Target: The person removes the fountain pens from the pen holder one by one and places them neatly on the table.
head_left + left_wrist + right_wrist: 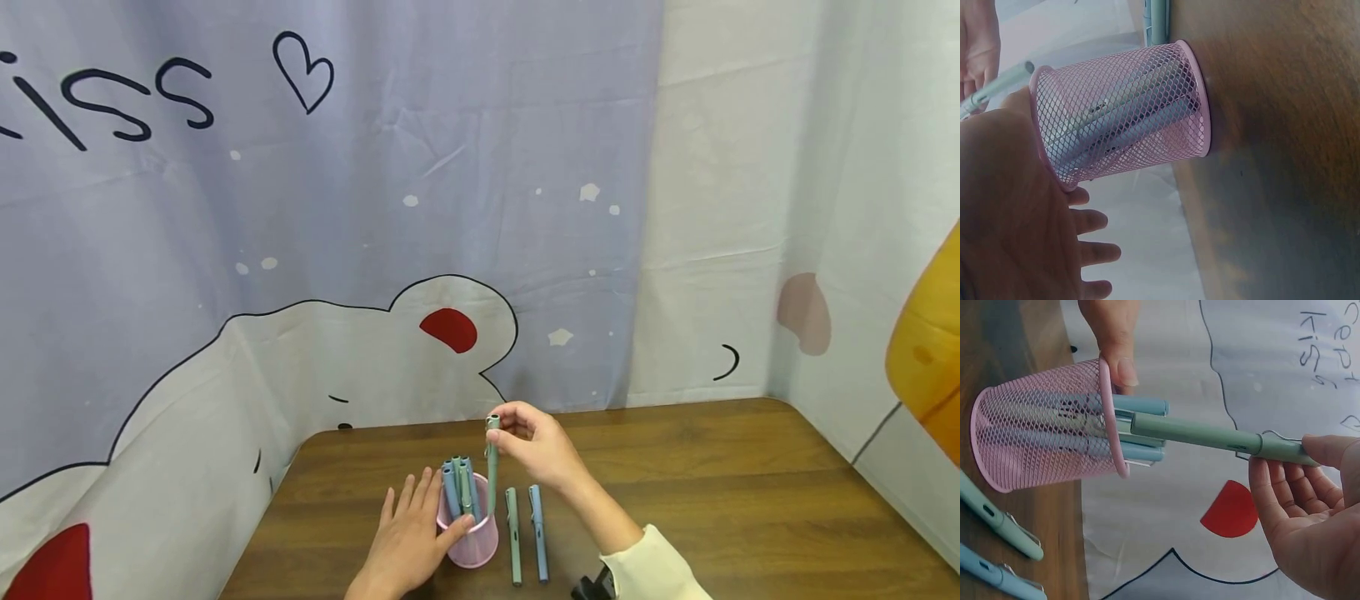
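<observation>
Clock directions follow the head view, centred on the pink mesh pen cup (474,552). The right hand (538,443), between one and two o'clock, pinches the clip end of a green capped pen (1197,434) between thumb and fingertips; the pen is near upright, lower end by the cup's rim, contact indeterminable. The left hand (408,533), at nine o'clock, has fingers spread, thumb at the rim. At three o'clock, a second green pen (513,537) and a blue pen (539,533) lie on the counter (712,500). Backdrop lettering (1317,349) reads "Kiss". The right forearm (606,517) enters between three and four o'clock.
</observation>
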